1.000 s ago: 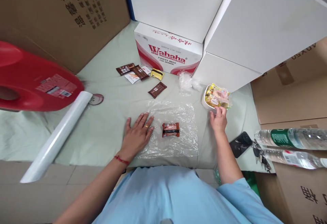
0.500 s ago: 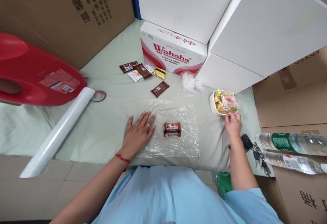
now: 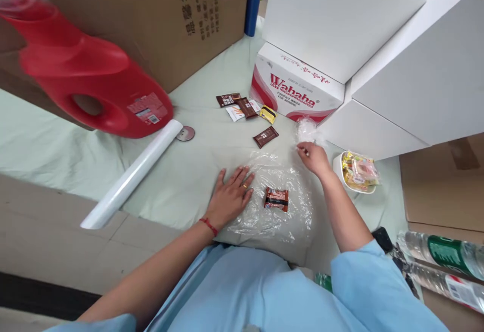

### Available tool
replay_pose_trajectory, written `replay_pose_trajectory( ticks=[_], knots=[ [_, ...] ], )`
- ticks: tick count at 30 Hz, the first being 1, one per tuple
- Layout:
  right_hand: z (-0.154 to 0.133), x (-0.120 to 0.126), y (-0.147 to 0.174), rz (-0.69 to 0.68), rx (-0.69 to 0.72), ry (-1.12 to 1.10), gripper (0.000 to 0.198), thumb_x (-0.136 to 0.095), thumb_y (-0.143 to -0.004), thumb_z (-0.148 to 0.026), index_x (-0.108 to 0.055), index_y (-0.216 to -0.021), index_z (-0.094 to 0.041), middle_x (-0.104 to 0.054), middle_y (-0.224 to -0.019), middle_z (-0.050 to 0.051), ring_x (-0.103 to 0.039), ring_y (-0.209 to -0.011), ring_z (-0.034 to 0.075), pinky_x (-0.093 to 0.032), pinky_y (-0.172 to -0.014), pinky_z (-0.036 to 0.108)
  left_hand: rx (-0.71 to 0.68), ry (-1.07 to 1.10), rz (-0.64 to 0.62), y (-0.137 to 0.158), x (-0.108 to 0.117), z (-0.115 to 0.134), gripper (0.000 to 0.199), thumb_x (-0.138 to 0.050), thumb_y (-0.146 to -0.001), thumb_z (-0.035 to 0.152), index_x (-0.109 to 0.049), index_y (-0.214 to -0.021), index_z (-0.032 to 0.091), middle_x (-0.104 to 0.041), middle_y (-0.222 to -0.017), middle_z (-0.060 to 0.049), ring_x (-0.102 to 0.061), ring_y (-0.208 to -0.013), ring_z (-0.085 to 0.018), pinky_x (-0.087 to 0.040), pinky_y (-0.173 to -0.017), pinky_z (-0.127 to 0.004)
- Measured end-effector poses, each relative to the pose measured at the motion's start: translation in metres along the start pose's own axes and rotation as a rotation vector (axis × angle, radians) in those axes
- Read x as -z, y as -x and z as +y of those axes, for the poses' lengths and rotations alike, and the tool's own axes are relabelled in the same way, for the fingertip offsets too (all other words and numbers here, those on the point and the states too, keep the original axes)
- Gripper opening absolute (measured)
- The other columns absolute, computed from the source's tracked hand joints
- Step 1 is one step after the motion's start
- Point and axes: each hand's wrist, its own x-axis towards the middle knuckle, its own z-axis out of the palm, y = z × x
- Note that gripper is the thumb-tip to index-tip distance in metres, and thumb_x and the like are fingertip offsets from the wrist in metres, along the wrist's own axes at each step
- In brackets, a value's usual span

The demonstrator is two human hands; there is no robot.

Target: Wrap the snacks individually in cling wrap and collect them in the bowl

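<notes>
My left hand [image 3: 232, 196] lies flat, fingers spread, on the left edge of a clear plastic film [image 3: 291, 223] spread over the cloth. On the film rests a small red-brown wrapped snack [image 3: 276, 199] with a dark band. My right hand [image 3: 314, 157] hovers around the film's upper right corner, just in front of a crumpled clear plastic ball [image 3: 307, 130]. Its fingers are curled together; whether anything is pinched in them is hidden. Right of it stands a white tub [image 3: 339, 174] holding yellow and pink snack packets [image 3: 361, 169].
Dark brown packets [image 3: 265, 136] and a yellow packet [image 3: 268, 114] lie beyond the film. A white film roll [image 3: 132, 175] and red jug [image 3: 124, 90] are at left. The Wahaha box [image 3: 295, 87] stands behind; water bottles [image 3: 449, 254] lie at right.
My right hand has left the tub's rim and moved left and away from me, to near the crumpled plastic. My left hand stays on the film. The view has shifted.
</notes>
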Motion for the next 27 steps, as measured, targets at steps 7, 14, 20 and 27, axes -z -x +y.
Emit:
replay_pose_trajectory(
  ticks=[7,14,20,27],
  knots=[
    [-0.077,-0.046,-0.145,-0.014,0.022,0.097,0.064,-0.054,-0.100,-0.032,-0.045,-0.160,-0.011,-0.040,-0.168,0.021,-0.059,-0.134,0.037,-0.050,-0.111,0.050,0.022,0.010,0.000,-0.001,0.002,0.001,0.052,-0.037,-0.111,0.043,-0.051,-0.159,0.029,-0.041,-0.171,-0.006,-0.040,-0.159,-0.027,-0.014,-0.133,-0.064],
    [-0.076,-0.066,-0.156,0.001,-0.176,-0.009,0.045,-0.061,-0.097,-0.033,-0.064,-0.135,-0.008,-0.067,-0.136,0.025,-0.067,-0.118,0.032,-0.051,-0.105,0.045,0.011,0.020,0.030,0.001,0.002,0.000,0.051,-0.039,-0.111,0.043,-0.052,-0.159,0.030,-0.044,-0.170,-0.006,-0.042,-0.157,-0.028,-0.015,-0.134,-0.062],
    [-0.018,-0.035,-0.049,0.074,-0.076,-0.361,0.056,-0.060,-0.094,-0.051,-0.065,-0.135,-0.014,-0.076,-0.122,0.015,-0.069,-0.111,0.029,-0.052,-0.103,0.047,0.017,0.082,0.034,0.000,0.001,0.000,0.052,-0.040,-0.110,0.040,-0.050,-0.160,0.031,-0.045,-0.169,-0.008,-0.041,-0.158,-0.028,-0.011,-0.133,-0.064],
    [-0.015,-0.008,0.113,-0.241,0.041,-0.567,0.064,-0.060,-0.099,-0.059,-0.056,-0.150,-0.021,-0.068,-0.141,0.013,-0.066,-0.126,0.028,-0.052,-0.111,0.046,0.014,0.090,0.010,0.000,0.001,0.001,0.051,-0.038,-0.111,0.038,-0.053,-0.158,0.026,-0.042,-0.171,-0.010,-0.038,-0.159,-0.029,-0.008,-0.133,-0.065]
  ],
)
